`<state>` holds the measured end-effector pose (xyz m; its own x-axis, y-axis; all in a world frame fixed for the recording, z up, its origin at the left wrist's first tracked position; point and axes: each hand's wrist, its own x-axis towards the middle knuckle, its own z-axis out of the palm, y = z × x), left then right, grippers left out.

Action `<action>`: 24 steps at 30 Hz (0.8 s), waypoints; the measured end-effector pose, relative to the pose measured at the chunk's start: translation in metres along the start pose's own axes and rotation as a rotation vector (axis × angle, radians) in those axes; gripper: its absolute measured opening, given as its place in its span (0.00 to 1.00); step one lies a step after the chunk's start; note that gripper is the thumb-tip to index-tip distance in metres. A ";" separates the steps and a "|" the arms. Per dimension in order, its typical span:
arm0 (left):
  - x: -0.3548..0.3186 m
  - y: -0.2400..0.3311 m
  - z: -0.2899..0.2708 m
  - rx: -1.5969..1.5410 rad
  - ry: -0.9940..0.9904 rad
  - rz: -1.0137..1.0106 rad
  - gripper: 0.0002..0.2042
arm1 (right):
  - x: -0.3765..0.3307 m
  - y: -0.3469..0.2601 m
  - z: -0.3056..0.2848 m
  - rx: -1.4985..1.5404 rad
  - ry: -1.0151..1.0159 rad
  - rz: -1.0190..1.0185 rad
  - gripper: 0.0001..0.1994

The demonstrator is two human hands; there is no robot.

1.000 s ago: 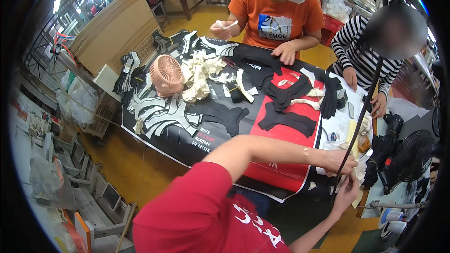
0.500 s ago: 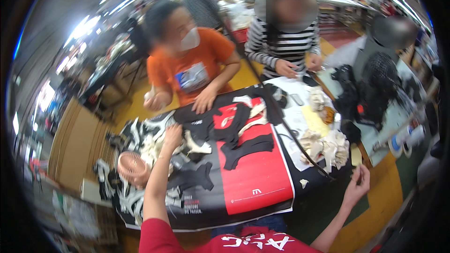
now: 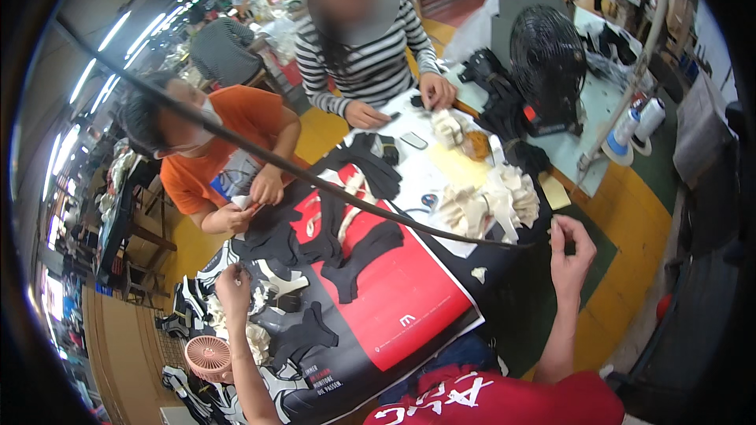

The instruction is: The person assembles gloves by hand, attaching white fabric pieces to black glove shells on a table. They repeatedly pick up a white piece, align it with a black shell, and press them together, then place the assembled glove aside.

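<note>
My left hand (image 3: 234, 282) reaches far out to the left side of the table. Its fingers are curled down on a white fabric piece (image 3: 253, 297) among black cut pieces (image 3: 303, 334). My right hand (image 3: 570, 249) is raised off the table's right edge with thumb and fingers pinched together. What they pinch is too small to make out. A thin black cord (image 3: 354, 197) slants across the view and ends close to that hand. A pile of white fabric pieces (image 3: 492, 201) lies just left of it on the table.
A red and black printed sheet (image 3: 402, 307) covers the table, with black cutouts (image 3: 362, 256) on it. A small pink fan (image 3: 209, 356) stands near the left corner. Two persons sit across, handling pieces. A black fan (image 3: 547, 59) and thread cones (image 3: 639, 124) stand at the right.
The view swung to the right. My left hand stayed stretched out to the white pieces on the left. My right hand rose from beside the table edge and pinched its fingers.
</note>
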<state>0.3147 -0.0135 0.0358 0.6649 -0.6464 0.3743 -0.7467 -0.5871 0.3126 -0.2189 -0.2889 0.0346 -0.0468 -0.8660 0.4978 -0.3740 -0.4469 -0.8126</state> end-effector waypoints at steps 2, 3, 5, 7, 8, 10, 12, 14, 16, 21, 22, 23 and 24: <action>-0.011 0.047 -0.022 -0.360 -0.124 -0.077 0.06 | 0.002 -0.003 0.006 0.190 -0.029 0.110 0.06; -0.016 0.073 -0.027 -0.587 -0.203 -0.112 0.06 | 0.003 -0.006 0.011 0.310 -0.061 0.152 0.07; -0.023 0.127 -0.026 -0.854 -0.387 -0.115 0.07 | 0.005 -0.014 0.022 0.433 -0.208 0.184 0.08; -0.021 0.181 -0.006 -0.831 -0.527 -0.061 0.09 | 0.006 -0.026 0.035 0.447 -0.383 0.138 0.10; -0.019 0.205 0.005 -0.880 -0.566 0.028 0.10 | 0.010 -0.031 0.044 0.411 -0.473 0.041 0.11; -0.009 0.252 0.034 -0.874 -0.632 0.055 0.10 | 0.018 -0.039 0.057 0.394 -0.652 -0.043 0.14; -0.002 0.297 0.064 -1.112 -0.669 0.093 0.10 | 0.028 -0.043 0.073 0.393 -0.726 -0.108 0.17; 0.006 0.331 0.087 -0.976 -0.762 0.135 0.07 | 0.037 -0.040 0.083 0.344 -0.768 -0.126 0.20; 0.007 0.363 0.112 -1.336 -0.794 0.113 0.07 | 0.043 -0.031 0.081 0.267 -0.694 -0.110 0.22; 0.001 0.389 0.142 -1.261 -0.976 0.120 0.09 | 0.051 0.010 0.067 0.139 -0.665 -0.101 0.23; -0.004 0.390 0.148 -1.176 -0.946 0.171 0.10 | 0.052 0.017 0.066 0.171 -0.692 -0.067 0.21; -0.007 0.391 0.154 -1.101 -0.911 0.222 0.11 | 0.052 0.024 0.062 0.095 -0.691 -0.088 0.21; -0.015 0.389 0.158 -0.919 -0.673 0.410 0.12 | 0.055 0.030 0.058 0.020 -0.688 -0.114 0.20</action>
<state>0.0167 -0.3089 0.0136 0.0485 -0.9879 0.1474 -0.4561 0.1094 0.8832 -0.1784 -0.3627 0.0202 0.5916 -0.7559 0.2804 -0.3244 -0.5415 -0.7756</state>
